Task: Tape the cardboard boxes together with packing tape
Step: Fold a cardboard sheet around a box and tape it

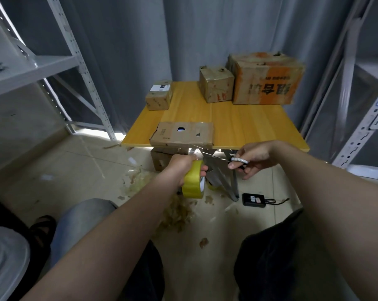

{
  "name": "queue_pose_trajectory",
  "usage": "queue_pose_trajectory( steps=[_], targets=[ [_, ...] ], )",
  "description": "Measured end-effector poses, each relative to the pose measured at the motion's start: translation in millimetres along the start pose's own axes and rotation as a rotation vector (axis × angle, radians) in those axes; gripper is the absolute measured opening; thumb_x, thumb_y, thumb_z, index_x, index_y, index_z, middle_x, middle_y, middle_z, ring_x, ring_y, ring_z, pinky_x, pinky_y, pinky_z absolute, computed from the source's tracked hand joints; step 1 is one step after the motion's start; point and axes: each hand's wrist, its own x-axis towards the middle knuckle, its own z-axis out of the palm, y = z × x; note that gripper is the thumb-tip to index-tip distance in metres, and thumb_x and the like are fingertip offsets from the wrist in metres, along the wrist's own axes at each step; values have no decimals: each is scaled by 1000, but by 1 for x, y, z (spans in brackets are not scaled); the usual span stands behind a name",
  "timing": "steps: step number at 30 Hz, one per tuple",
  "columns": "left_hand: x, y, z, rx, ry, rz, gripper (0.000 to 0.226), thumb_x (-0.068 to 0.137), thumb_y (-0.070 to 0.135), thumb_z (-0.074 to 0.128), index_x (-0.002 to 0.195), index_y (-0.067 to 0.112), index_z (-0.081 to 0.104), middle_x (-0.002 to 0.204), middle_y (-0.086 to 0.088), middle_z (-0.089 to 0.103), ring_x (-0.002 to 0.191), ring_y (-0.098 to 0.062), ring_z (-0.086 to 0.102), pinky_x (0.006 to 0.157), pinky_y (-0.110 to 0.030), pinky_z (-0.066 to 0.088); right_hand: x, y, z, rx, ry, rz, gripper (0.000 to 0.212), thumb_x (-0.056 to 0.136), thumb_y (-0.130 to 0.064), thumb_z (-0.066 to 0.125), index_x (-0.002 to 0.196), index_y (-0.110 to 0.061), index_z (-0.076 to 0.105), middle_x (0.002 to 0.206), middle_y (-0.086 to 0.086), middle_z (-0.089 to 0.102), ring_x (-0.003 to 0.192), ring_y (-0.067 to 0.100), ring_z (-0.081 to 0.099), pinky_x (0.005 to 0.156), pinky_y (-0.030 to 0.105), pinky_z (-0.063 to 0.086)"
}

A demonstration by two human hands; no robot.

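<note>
A grey metal rack [31,68] fills the upper left of the frame. In the centre stands a yellow wooden table [238,124]. At its far right corner, in the upper right of the frame, sits the large box [268,83] with orange print, and the medium box [216,85] stands just beside it on the left, touching or almost touching. The flat box [181,135] lies at the near edge of the table, a little left of centre, with a dark hole in its top. The small box [158,98] with a white label rests at the far left corner, well apart from the others. Under the table edge, below the flat box, another brown box [162,158] stands on the floor (only part of it shows).

The left hand [181,168] is in the centre of the frame, just below the flat box, with its fingers curled around the yellow tape roll [193,183]; the thumb lies over the roll's right rim and most of the roll hangs below the fist. The right hand [253,158], just right of it, grips the handles of the scissors [216,157] between thumb and fingers, while the lower fingers are loosely stretched. The blades point left, towards the gap between the roll and the flat box's near edge. Whether they touch the tape, I cannot tell.

Crumpled tape scraps [177,211] lie on the floor below the hands, and a black device [254,200] lies to the lower right of them.
</note>
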Motion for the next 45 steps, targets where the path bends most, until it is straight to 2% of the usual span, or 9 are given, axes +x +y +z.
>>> queue_pose_trajectory(
  steps=[5,8,12,17,20,33,37,40,45],
  targets=[
    [0,1,-1,33,6,-4,23,108,16,52,92,3,64,64,-16,73,42,-22,66,40,-28,53,5,-23,4,-55,31,-49,39,67,-33,91,87,-6,71,67,5,62,57,13,57,79,36,63],
    [2,1,-3,53,13,-8,25,109,16,51,93,2,64,65,-16,73,42,-22,66,40,-27,53,8,-34,6,-84,36,-59,34,77,-29,88,91,-4,70,68,5,62,57,13,57,79,37,64],
    [2,1,-4,50,4,-15,24,109,17,51,95,2,64,66,-17,74,43,-21,66,40,-27,52,12,-38,4,-92,40,-49,55,68,-29,91,107,4,71,70,7,60,56,13,53,77,40,64],
    [3,1,-4,37,-11,-26,24,109,18,52,96,2,64,69,-17,75,45,-22,68,41,-27,53,12,-40,1,-110,43,-47,24,65,-29,95,71,-11,80,65,7,60,49,11,47,69,38,64],
    [4,0,-5,40,-12,-34,24,109,19,52,99,2,65,72,-18,76,47,-22,69,43,-28,54,13,-39,1,-128,80,-37,21,68,-28,95,70,-12,81,63,6,61,47,12,48,66,36,64],
    [5,-1,-5,57,5,-30,21,109,18,52,101,2,64,73,-18,76,48,-23,69,44,-29,54,15,-42,7,-135,112,1,29,77,-22,91,88,-1,73,63,7,59,45,11,43,66,37,64],
    [5,-1,-5,56,10,-41,23,109,20,52,101,2,65,77,-19,76,49,-23,69,45,-29,54,14,-44,9,-148,70,3,21,81,-20,89,81,-4,74,65,9,60,51,12,46,74,38,65],
    [4,-3,-4,59,9,-54,25,109,20,52,95,3,64,68,-17,75,46,-22,68,42,-28,53,16,-45,11,-168,71,6,21,81,-18,89,83,-3,74,67,10,60,54,13,52,76,38,65],
    [1,-9,-6,65,-3,-49,23,109,15,51,96,0,63,59,-15,71,41,-22,65,39,-27,53,26,-41,12,-189,104,17,41,76,-19,93,98,7,70,75,15,59,57,15,55,75,37,64]
  ],
)
